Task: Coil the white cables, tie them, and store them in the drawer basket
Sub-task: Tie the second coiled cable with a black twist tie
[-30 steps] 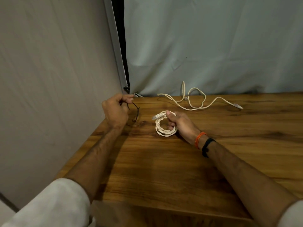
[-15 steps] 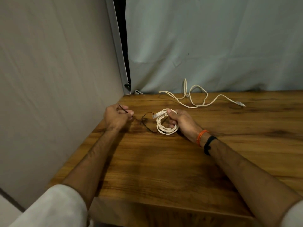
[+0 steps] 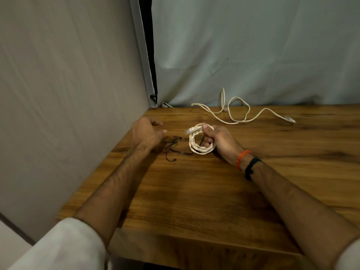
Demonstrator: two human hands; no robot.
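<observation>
A coiled white cable [image 3: 195, 148] stands on the wooden table [image 3: 194, 191]; my right hand [image 3: 220, 141] grips it, thumb pressing the coil's top just behind its clear plug [image 3: 188, 131]. A thin black tie wire [image 3: 174, 146] lies on the table just left of the coil, one end reaching the coil's base. My left hand [image 3: 147, 133] hovers at the wire's left end with thumb and fingers loosely apart, and nothing shows between them. A second white cable [image 3: 233, 118] lies loose and uncoiled along the table's back edge. No drawer basket is in view.
A beige wall [image 3: 68, 114] runs close along the table's left edge, and a grey cloth backdrop [image 3: 253, 55] hangs behind it. The table's front edge [image 3: 194, 238] is near my body. The loose cable's plug [image 3: 290, 119] lies at the back right.
My left hand carried the black tie wire from the back corner toward the coil and let it drop onto the table. My right hand kept its grip on the coil.
</observation>
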